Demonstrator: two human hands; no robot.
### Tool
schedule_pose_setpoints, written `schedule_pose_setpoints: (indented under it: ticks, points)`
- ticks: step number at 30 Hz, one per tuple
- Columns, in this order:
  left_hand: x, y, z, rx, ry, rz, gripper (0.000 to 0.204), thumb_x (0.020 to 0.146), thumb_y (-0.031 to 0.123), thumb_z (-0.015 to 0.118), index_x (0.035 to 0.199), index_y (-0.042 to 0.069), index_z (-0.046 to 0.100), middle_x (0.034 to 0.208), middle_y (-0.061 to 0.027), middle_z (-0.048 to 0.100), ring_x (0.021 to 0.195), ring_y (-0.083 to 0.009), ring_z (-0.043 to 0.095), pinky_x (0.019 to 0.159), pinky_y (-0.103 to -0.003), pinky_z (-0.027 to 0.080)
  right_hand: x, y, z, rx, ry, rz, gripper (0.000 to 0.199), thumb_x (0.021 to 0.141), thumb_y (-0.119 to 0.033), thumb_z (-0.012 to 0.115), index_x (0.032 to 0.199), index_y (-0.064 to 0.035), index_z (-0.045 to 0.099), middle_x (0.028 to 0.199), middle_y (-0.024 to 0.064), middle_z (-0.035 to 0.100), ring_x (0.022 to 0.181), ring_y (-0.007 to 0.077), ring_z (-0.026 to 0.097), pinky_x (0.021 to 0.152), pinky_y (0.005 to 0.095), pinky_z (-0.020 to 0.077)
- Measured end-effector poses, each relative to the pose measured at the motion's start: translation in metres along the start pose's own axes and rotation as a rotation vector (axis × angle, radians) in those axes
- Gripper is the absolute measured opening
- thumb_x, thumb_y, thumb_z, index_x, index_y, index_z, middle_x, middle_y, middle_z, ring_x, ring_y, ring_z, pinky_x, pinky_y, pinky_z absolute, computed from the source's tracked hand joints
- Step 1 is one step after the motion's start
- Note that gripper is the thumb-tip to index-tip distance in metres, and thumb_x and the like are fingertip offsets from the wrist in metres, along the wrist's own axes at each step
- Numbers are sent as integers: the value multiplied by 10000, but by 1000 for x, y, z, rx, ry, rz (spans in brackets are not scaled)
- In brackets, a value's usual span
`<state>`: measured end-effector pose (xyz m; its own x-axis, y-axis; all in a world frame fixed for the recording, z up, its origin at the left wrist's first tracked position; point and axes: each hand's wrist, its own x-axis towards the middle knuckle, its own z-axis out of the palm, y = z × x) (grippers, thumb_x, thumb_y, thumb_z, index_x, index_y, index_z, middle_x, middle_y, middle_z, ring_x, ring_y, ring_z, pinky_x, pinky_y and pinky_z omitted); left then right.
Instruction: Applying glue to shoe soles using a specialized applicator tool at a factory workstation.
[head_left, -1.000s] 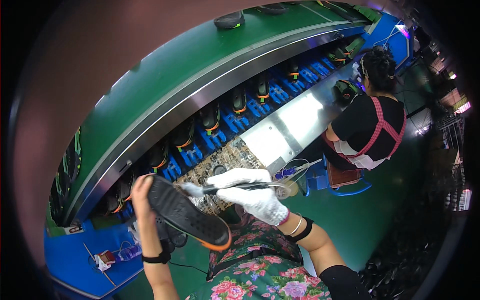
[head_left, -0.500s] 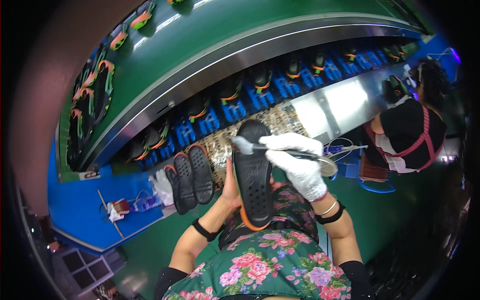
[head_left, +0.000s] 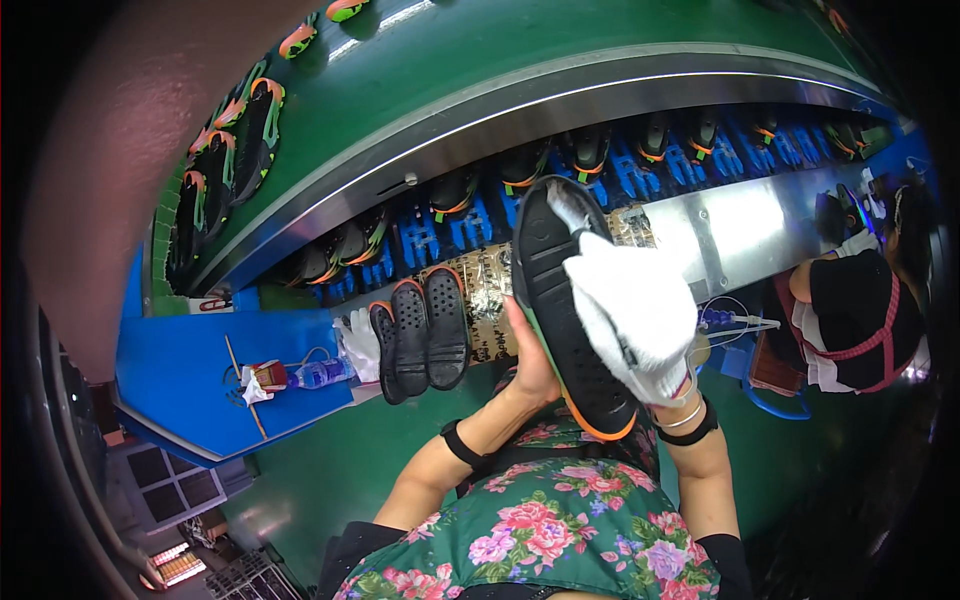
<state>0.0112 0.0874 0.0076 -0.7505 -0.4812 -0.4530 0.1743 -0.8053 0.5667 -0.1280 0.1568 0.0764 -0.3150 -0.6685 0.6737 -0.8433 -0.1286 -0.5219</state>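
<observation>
My bare left hand grips the left edge of a black shoe sole with an orange rim at its near end; some fingers are hidden behind it. The sole is tilted, its far end up and to the left. Above its right side, my right hand in a white knit glove is closed on a brush, most of whose handle the glove hides. Pale bristles of the brush lie at the sole's far end. To the left, several similar black perforated soles stand side by side on the bench edge.
A metal-edged green conveyor carrying shoes runs across the back. Below it, more shoes sit on blue racks. At left, a blue table holds a plastic bottle and a stick. Another person works at right.
The sole has moved up and to the right and now leans left at its far end. My right hand has turned over it, taking the brush to the sole's far end.
</observation>
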Motion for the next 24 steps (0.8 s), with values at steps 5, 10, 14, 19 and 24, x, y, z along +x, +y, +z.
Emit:
schedule_pose_setpoints:
  ticks: [5,10,14,19,24]
  points:
    - [14,-11,-31,-227,-327,-26,1109,892,938,168,1575,99,408,1525,-140,530,1393,-297,525,1177,-481,414,-31,-7,14,182,-129,116,433,797,-75,795,1223,-34,734,1239,146,733,1081,310,701,911,400,548]
    - [19,-16,-39,-776,-539,-83,1141,843,982,187,1590,146,401,1538,-114,520,1387,-328,524,1172,-532,407,-15,-7,0,292,87,300,244,780,27,794,1018,-24,784,1058,163,778,928,280,737,815,381,576]
    - [12,1,-8,151,64,-53,1113,878,954,178,1511,88,477,1432,-129,600,1313,-317,579,1176,-496,401,-28,0,10,187,-88,45,413,863,-73,721,1273,-38,705,1258,141,720,1102,347,688,951,449,537]
    - [32,-9,-48,-264,-216,44,1060,901,929,180,1463,96,518,1366,-106,631,1281,-276,600,1144,-462,438,-37,-3,13,299,-81,115,374,864,-74,736,1236,-38,722,1198,137,730,1080,339,691,921,434,548]
    - [32,-9,-53,-197,-78,-45,1047,900,928,183,1473,117,515,1373,-86,623,1273,-251,599,1125,-442,462,-19,-11,9,295,-2,40,348,819,-47,771,1167,-43,762,1113,121,750,992,293,715,835,409,578]
